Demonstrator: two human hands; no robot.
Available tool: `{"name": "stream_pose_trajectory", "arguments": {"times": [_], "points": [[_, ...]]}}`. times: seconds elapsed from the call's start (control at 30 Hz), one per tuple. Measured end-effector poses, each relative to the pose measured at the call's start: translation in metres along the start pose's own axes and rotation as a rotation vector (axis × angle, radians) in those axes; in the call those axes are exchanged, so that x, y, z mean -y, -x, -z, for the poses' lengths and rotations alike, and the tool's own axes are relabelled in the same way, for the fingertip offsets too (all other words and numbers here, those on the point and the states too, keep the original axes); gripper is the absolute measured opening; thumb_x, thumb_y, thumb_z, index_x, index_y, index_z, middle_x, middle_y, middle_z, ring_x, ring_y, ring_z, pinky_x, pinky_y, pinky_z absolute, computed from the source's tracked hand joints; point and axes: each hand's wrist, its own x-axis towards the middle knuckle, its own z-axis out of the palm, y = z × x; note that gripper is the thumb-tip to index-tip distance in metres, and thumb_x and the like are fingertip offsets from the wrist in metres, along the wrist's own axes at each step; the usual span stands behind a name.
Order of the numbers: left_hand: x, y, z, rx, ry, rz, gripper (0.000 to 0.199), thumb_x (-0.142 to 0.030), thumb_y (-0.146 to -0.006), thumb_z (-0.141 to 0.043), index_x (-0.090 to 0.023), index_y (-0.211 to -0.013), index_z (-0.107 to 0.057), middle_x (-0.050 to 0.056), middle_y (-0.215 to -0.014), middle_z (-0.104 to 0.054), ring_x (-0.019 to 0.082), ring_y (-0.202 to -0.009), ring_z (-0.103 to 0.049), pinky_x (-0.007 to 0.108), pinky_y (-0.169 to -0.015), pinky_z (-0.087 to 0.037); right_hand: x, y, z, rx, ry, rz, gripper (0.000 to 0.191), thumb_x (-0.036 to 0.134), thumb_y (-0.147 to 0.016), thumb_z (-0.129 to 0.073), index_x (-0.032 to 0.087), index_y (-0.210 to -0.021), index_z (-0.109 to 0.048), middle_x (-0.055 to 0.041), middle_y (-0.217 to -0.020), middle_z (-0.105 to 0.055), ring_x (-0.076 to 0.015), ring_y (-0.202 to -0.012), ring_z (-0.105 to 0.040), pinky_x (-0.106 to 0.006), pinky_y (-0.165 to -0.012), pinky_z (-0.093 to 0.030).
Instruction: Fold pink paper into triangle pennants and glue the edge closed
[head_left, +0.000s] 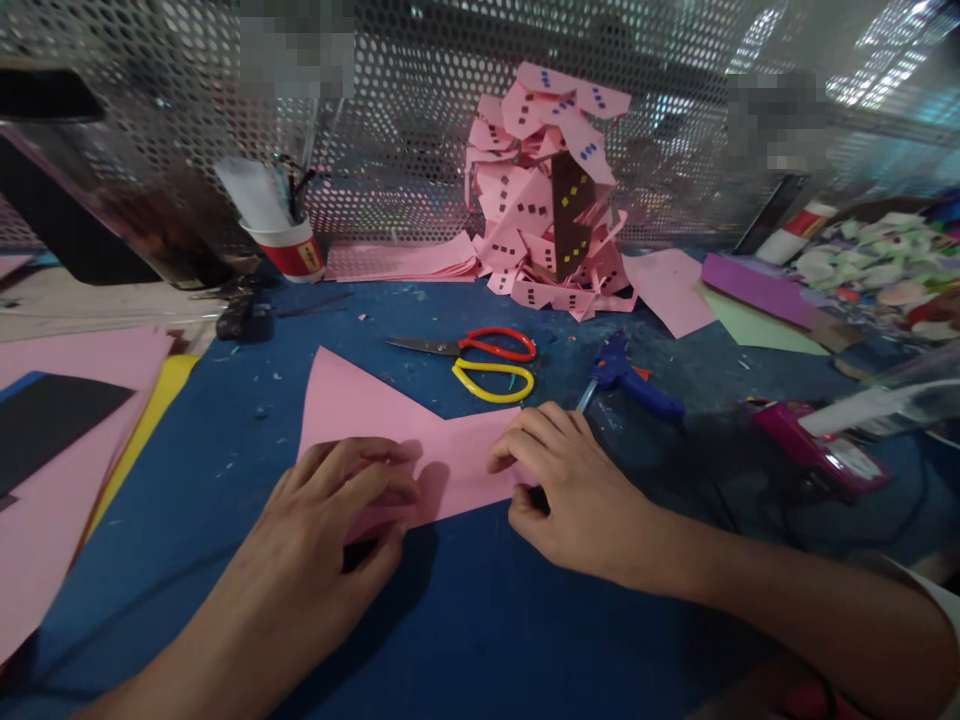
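A cut piece of pink paper (pixel 457 460) lies on the blue table, its left part widening to a pointed corner. Over its left part rests my left hand (pixel 337 510), fingers bent and apart, with the thumb at the lower edge. My right hand (pixel 574 490) is on the paper's right end, fingers curled over it and thumb near the lower edge. Just beyond the paper lie scissors (pixel 495 345) with one red and one yellow handle, blades pointing left. A blue glue gun (pixel 630 375) sits beyond my right hand, its nozzle toward the fingers.
A pile of pink paper shapes with printed squares (pixel 540 200) stands at the back. Around it are a paper cup of tools (pixel 285 250), pink sheets (pixel 405 260) and purple paper (pixel 757 290). Larger pink sheets (pixel 67 480) lie left, a magenta device (pixel 825 450) right.
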Motion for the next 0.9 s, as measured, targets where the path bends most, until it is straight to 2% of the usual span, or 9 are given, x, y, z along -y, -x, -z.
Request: {"name": "stream_pose_trajectory", "arguments": {"times": [0.33, 0.6, 0.9], "points": [[0.008, 0.005, 0.005, 0.006, 0.004, 0.025, 0.026, -0.026, -0.087, -0.056, -0.034, -0.11, -0.065, 0.002, -0.136, -0.064, 0.034, -0.127, -0.054, 0.056, -0.099, -0.049, -0.004, 0.0, 0.003, 0.003, 0.017, -0.004, 0.034, 0.003, -0.074, -0.053, 0.022, -0.1, -0.06, -0.0043, -0.108, -0.064, -0.0247, -0.107, -0.05, -0.042, -0.09, -0.038], [0.008, 0.009, 0.012, 0.012, 0.025, 0.076, 0.014, -0.024, -0.087, -0.056, -0.029, -0.095, -0.065, 0.003, -0.134, -0.065, 0.031, -0.126, -0.055, 0.052, -0.101, -0.05, -0.008, 0.001, 0.003, 0.016, 0.009, 0.016, 0.038, 0.001, -0.073, -0.052, 0.022, -0.104, -0.061, -0.0042, -0.111, -0.063, -0.0248, -0.108, -0.051, -0.043, -0.092, -0.038], [0.008, 0.017, 0.016, -0.004, -0.015, 0.107, 0.012, -0.024, -0.087, -0.056, -0.029, -0.096, -0.062, 0.003, -0.137, -0.063, 0.031, -0.126, -0.054, 0.055, -0.102, -0.047, -0.009, 0.001, 0.003, 0.028, 0.005, 0.013, 0.04, 0.0, -0.074, -0.051, 0.023, -0.105, -0.062, -0.0048, -0.111, -0.064, -0.0251, -0.109, -0.052, -0.043, -0.091, -0.038]]}}
